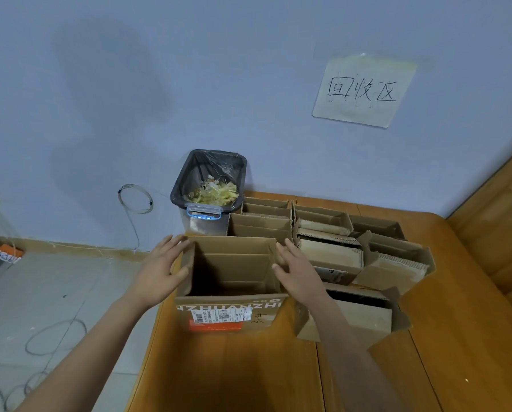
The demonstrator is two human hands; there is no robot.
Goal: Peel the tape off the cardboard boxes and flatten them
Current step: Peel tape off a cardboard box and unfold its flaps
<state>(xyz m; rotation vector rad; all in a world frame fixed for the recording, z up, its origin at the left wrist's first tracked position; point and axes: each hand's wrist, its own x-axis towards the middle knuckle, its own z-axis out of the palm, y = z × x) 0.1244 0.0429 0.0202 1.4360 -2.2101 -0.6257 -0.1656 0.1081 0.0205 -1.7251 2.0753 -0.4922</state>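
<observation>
Two bare forearms reach in from the near edge toward the open cardboard box (234,272), which stands upright on the wooden surface (249,376) at its left edge. On the box's left, the left hand (159,269) lies against the outer wall with straight fingers, fingertips at the top rim and the thumb beside the wall; it is released, pressing rather than gripping. On the box's right, the right hand (298,270) is likewise flat and released, fingers extended along the right wall, touching its upper edge. The near flap of the box is folded outward and down, showing white lettering, a shipping label (222,316) and an orange strip (216,326) below it. The inside of the box is dark and its bottom cannot be made out.

Right of the box and behind it, other cardboard boxes (350,251) stand packed together, flaps open. Behind the box, off the surface, stands a bin (208,188) lined with a dark bag, holding yellowish tape scraps (214,191). Far above and right of the box, a handwritten paper sign (365,90) is stuck to the blue wall. Left of the box, below the surface, thin cables (55,337) lie across the tiled floor.
</observation>
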